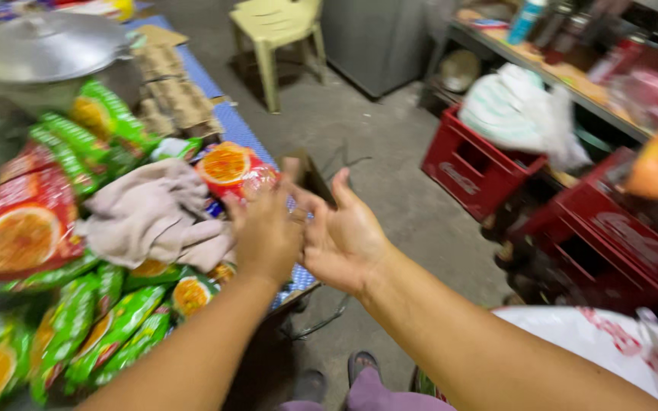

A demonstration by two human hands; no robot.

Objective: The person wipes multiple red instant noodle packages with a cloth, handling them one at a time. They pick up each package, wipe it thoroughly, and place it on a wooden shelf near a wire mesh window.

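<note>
Both your hands meet at the table edge, empty.
L hand (268, 232) curled loosely, R hand (342, 236) palm-up w/ fingers spread, touching; beige cloth (154, 213) lies atop snack packets (116, 327), prob. parked there.

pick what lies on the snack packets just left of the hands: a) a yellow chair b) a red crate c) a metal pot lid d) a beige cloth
d: a crumpled beige cloth rests on the green and red snack packets, right beside the left hand.

Our left hand (268, 232) and right hand (344, 240) are bare, forearms unsleeved; we wear purple trousers (371, 396) and dark sandals (310, 384).
</note>
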